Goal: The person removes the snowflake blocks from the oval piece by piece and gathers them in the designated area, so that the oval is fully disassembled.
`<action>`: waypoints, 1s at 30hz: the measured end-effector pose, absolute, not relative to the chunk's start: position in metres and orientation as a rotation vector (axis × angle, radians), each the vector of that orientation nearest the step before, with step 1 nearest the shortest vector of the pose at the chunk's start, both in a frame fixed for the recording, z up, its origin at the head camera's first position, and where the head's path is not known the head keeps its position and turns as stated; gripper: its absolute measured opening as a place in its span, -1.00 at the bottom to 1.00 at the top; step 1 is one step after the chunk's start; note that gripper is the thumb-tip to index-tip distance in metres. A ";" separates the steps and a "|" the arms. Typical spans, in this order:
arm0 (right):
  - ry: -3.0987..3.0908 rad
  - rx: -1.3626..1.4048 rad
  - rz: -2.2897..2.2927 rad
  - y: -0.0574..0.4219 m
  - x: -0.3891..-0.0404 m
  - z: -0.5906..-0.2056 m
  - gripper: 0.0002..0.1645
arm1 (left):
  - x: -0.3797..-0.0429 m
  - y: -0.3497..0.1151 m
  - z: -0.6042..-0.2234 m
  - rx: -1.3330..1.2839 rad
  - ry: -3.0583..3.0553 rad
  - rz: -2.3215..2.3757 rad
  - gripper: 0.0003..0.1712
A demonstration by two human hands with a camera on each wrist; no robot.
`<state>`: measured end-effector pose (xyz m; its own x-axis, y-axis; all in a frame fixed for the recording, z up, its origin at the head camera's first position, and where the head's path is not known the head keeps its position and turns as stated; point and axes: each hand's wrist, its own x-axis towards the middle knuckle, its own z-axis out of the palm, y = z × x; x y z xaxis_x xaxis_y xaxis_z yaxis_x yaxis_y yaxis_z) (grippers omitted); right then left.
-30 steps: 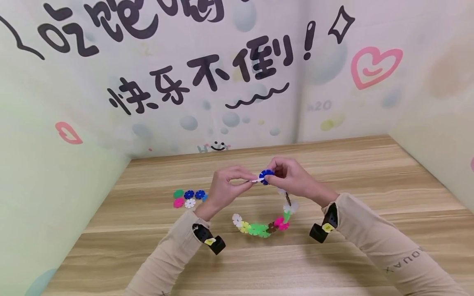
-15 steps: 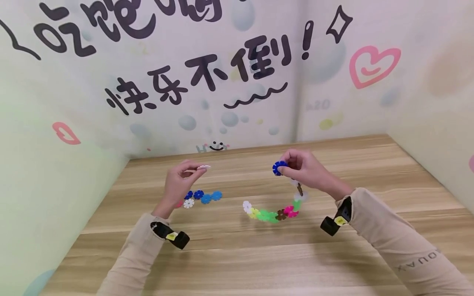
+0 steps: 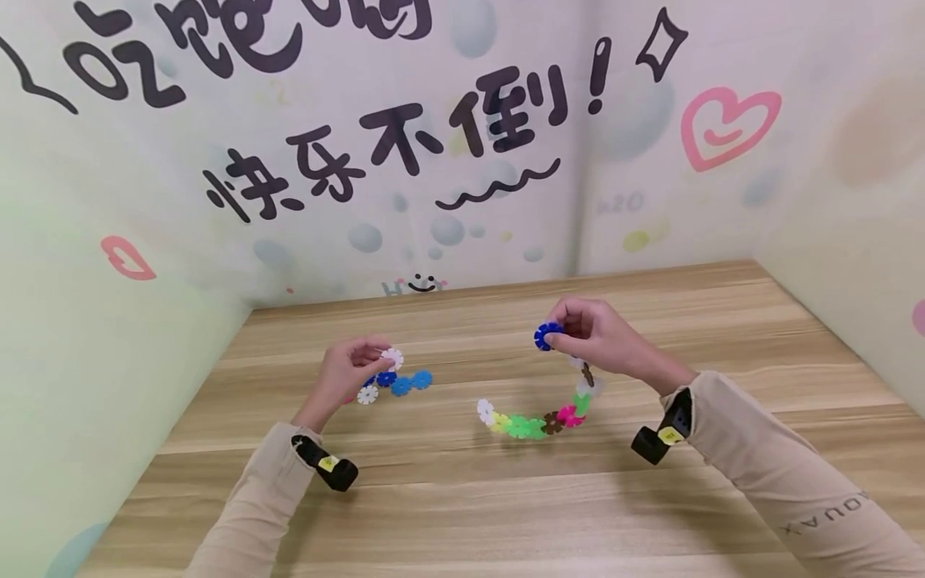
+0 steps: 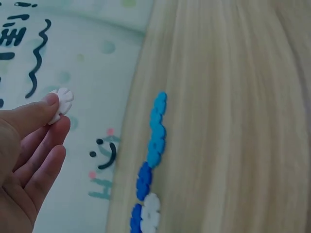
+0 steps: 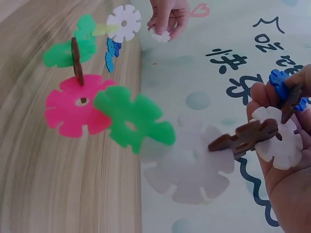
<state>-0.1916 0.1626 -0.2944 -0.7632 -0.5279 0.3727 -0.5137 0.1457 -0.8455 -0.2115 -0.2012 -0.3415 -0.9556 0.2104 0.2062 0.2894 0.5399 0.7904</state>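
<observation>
My left hand [image 3: 340, 377] pinches a white snowflake disc [image 3: 393, 358] between thumb and forefinger, its other fingers loosely bent in the left wrist view. To the right, my right hand [image 3: 600, 335] grips a dark blue snowflake disc [image 3: 547, 336] at one end of a chain of interlocked discs. That chain hangs in a curve of white, brown, green, pink and yellow pieces, down to a white end disc [image 3: 486, 412]. In the right wrist view a brown disc [image 5: 245, 137] slots between a white disc [image 5: 278, 138] by the palm and a translucent disc [image 5: 192, 167].
Loose discs lie on the wooden table [image 3: 462, 498] below my left hand: light blue ones [image 3: 412, 383], dark blue ones [image 3: 386, 378] and a white one [image 3: 368, 394]. A pink one is mostly hidden. A printed cloth wall [image 3: 325, 249] stands behind the table.
My hands have parted. The left moved left with the white disc, then lowered slightly and turned its flat face into view. The right moved a little rightward, carrying the chain.
</observation>
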 end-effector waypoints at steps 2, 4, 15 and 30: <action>2.363 -1.071 -1.736 0.163 -0.192 -0.295 -0.96 | -0.212 -0.205 -0.346 -0.420 -2.718 -1.388 -0.72; 2.362 -1.065 -1.730 0.163 -0.192 -0.295 -0.96 | -0.211 -0.210 -0.351 -0.422 -2.765 -1.357 -0.73; 2.353 -1.060 -1.712 0.163 -0.191 -0.296 -0.92 | -0.208 -0.228 -0.375 -0.462 -2.916 -1.212 -0.79; 2.344 -1.102 -1.729 0.162 -0.190 -0.295 -0.95 | -0.207 -0.225 -0.381 -0.538 -2.984 -1.083 -0.80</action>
